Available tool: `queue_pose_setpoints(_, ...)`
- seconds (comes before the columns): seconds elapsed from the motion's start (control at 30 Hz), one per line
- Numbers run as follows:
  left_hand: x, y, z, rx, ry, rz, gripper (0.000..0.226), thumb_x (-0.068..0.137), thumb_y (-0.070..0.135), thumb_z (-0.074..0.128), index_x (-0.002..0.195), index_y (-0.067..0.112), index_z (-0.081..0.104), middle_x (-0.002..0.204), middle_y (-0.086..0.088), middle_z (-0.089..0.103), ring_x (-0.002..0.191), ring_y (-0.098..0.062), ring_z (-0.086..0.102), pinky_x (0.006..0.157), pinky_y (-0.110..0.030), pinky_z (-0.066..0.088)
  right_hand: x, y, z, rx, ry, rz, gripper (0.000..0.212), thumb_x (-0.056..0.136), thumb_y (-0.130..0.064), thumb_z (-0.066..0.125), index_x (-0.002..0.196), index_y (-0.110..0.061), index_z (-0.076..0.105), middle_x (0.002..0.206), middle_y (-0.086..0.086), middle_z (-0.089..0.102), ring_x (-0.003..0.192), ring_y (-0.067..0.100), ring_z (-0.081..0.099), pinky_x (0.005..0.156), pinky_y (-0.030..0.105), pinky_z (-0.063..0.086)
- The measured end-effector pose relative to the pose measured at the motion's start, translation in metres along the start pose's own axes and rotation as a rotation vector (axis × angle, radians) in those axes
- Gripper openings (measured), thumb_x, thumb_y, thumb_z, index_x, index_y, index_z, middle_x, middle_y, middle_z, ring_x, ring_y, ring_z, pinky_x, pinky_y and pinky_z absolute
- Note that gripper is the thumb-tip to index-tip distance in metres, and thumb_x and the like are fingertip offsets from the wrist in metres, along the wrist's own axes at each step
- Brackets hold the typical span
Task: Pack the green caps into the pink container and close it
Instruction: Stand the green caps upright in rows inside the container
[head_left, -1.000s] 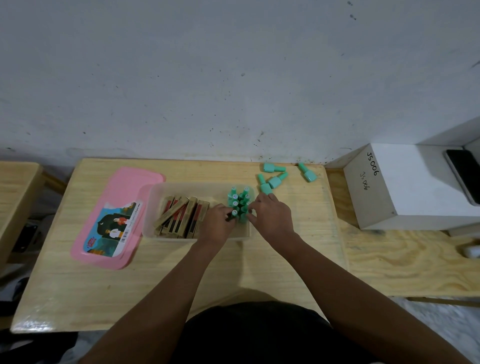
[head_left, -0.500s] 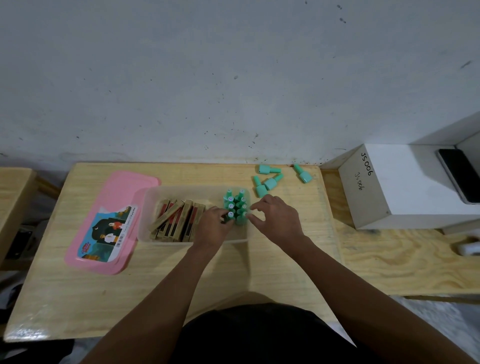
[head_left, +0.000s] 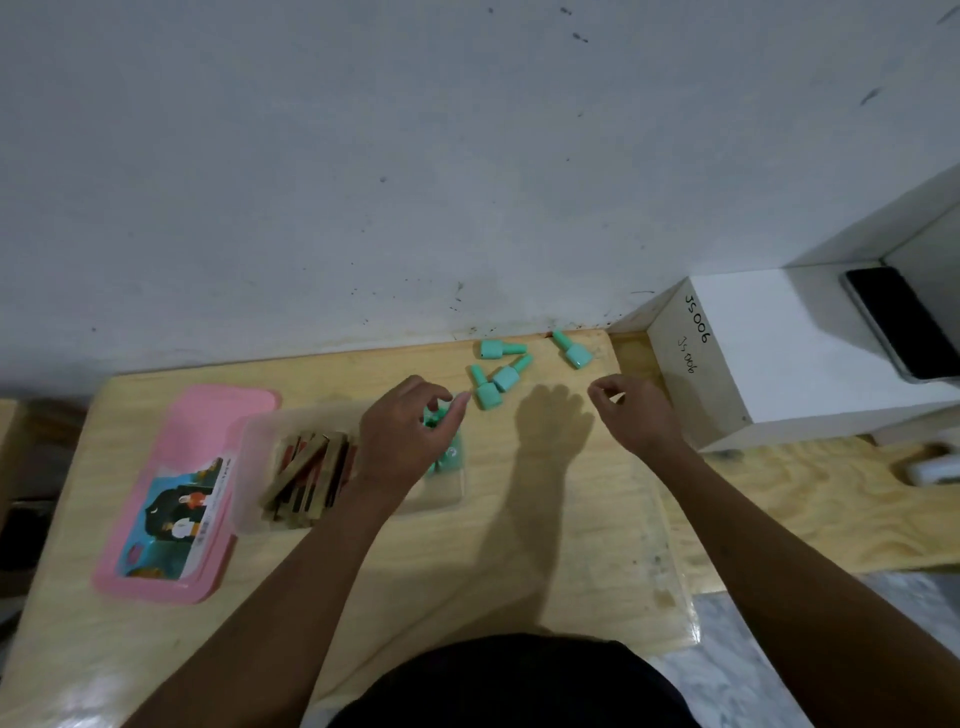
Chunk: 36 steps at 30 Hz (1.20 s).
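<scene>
A clear plastic container (head_left: 248, 467) stands on the wooden table (head_left: 571, 545); its pink lid (head_left: 208, 431) lies flat to the left, partly under it. Upright green caps (head_left: 451, 457) fill the container's right end, mostly hidden by my left hand (head_left: 400, 441), which hovers over them with fingers spread. Several loose green caps lie on their sides near the wall: one (head_left: 488, 394) closest to the container, another (head_left: 574, 353) farthest right. My right hand (head_left: 639, 415) is above the table right of these caps, fingers loosely curled and holding nothing.
Gold and red flat pieces (head_left: 311, 473) fill the container's left part. A white box (head_left: 779, 353) marked JS006 stands at the right with a black phone (head_left: 898, 322) on top. A small pale object (head_left: 930, 467) lies far right. The wall runs along the table's back edge.
My right hand left the caps in the container and moved right, past the loose caps. My left hand shifted up over the container's right end.
</scene>
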<state>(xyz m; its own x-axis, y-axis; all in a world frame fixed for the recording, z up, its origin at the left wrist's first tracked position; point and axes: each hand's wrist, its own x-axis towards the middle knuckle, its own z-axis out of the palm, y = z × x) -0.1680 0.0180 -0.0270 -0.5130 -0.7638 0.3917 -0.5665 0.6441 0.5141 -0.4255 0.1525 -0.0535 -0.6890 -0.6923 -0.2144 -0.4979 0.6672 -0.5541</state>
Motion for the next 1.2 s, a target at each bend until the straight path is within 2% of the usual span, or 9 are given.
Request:
queue_pose_setpoints(0.13, 0.03, 0.031, 0.043, -0.024, -0.193, -0.082, 0.017, 0.083, 0.037, 0.063, 0.087, 0.023, 0.07, 0.081, 0.007, 0.064, 0.072, -0.011, 0.058, 0.059, -0.028, 0.048, 0.033, 0.009, -0.004, -0.002, -0.075, 0.03, 0.029, 0.091, -0.037, 0.06, 0.116, -0.025, 0.069, 0.111, -0.005, 0.07, 0.096, 0.015, 0.064, 0.074, 0.027, 0.044)
queue_pose_setpoints(0.23, 0.047, 0.04, 0.084, 0.022, -0.399, -0.164, 0.031, 0.085, 0.038, 0.059, 0.109, 0.02, 0.066, 0.108, 0.0, 0.065, 0.101, -0.02, 0.059, 0.079, -0.031, 0.048, 0.058, 0.01, 0.003, -0.019, -0.126, 0.005, 0.037, 0.09, -0.036, 0.062, 0.125, -0.025, 0.063, 0.119, -0.001, 0.067, 0.101, 0.019, 0.064, 0.079, 0.031, 0.05)
queue_pose_setpoints(0.33, 0.062, 0.046, 0.118, 0.194, -0.549, -0.287, 0.045, 0.086, 0.042, 0.056, 0.124, 0.018, 0.058, 0.121, -0.005, 0.058, 0.11, -0.026, 0.054, 0.09, -0.038, 0.046, 0.08, 0.006, 0.014, -0.164, -0.153, -0.05, 0.043, 0.089, -0.036, 0.059, 0.13, -0.025, 0.058, 0.123, 0.005, 0.063, 0.107, 0.025, 0.062, 0.086, 0.036, 0.051)
queue_pose_setpoints(0.47, 0.076, 0.049, 0.149, 0.369, -0.592, -0.399, 0.048, 0.085, 0.044, 0.055, 0.124, 0.016, 0.057, 0.121, -0.007, 0.057, 0.112, -0.027, 0.051, 0.09, -0.04, 0.043, 0.102, 0.001, 0.023, -0.317, -0.141, -0.121, 0.049, 0.089, -0.039, 0.056, 0.136, -0.027, 0.051, 0.127, 0.006, 0.057, 0.114, 0.028, 0.057, 0.092, 0.038, 0.047)
queue_pose_setpoints(0.77, 0.086, 0.044, 0.168, 0.517, -0.658, -0.279, 0.035, 0.088, 0.041, 0.056, 0.11, 0.017, 0.066, 0.113, -0.004, 0.062, 0.105, -0.024, 0.059, 0.088, -0.036, 0.041, 0.12, -0.002, 0.032, -0.366, -0.186, -0.177, 0.048, 0.091, -0.041, 0.053, 0.134, -0.019, 0.053, 0.121, 0.008, 0.058, 0.107, 0.027, 0.058, 0.083, 0.037, 0.049)
queue_pose_setpoints(0.9, 0.085, 0.047, 0.162, 0.386, -0.599, -0.273, 0.032, 0.087, 0.037, 0.053, 0.108, 0.017, 0.068, 0.102, -0.006, 0.068, 0.095, -0.027, 0.063, 0.078, -0.034, 0.045, 0.114, 0.0, 0.026, -0.107, -0.21, -0.003, 0.033, 0.087, -0.04, 0.059, 0.108, -0.015, 0.066, 0.093, 0.004, 0.067, 0.083, 0.022, 0.064, 0.074, 0.038, 0.056)
queue_pose_setpoints(1.03, 0.083, 0.052, 0.142, 0.023, -0.552, -0.397, 0.021, 0.086, 0.03, 0.056, 0.076, 0.014, 0.064, 0.065, 0.001, 0.058, 0.061, -0.019, 0.054, 0.056, -0.026, 0.036, 0.087, -0.003, 0.016, 0.232, -0.131, 0.016, 0.015, 0.088, -0.027, 0.059, 0.085, -0.013, 0.065, 0.074, 0.0, 0.065, 0.068, 0.016, 0.06, 0.062, 0.033, 0.049)
queue_pose_setpoints(1.13, 0.084, 0.055, 0.118, -0.254, -0.538, -0.517, 0.028, 0.087, 0.024, 0.059, 0.062, 0.012, 0.057, 0.056, 0.003, 0.052, 0.052, -0.009, 0.048, 0.048, -0.018, 0.036, 0.058, -0.015, 0.007, 0.617, -0.179, 0.082, 0.015, 0.095, -0.02, 0.057, 0.1, -0.013, 0.069, 0.091, -0.002, 0.07, 0.085, 0.015, 0.068, 0.074, 0.034, 0.06)
queue_pose_setpoints(1.2, 0.081, 0.056, 0.097, -0.461, -0.551, -0.662, 0.021, 0.089, 0.026, 0.06, 0.08, 0.009, 0.069, 0.07, 0.001, 0.067, 0.064, -0.009, 0.063, 0.053, -0.012, 0.046, 0.039, -0.025, 0.006, 0.855, -0.211, 0.163, 0.014, 0.096, -0.017, 0.058, 0.102, -0.011, 0.069, 0.104, 0.007, 0.071, 0.094, 0.02, 0.069, 0.079, 0.036, 0.061)
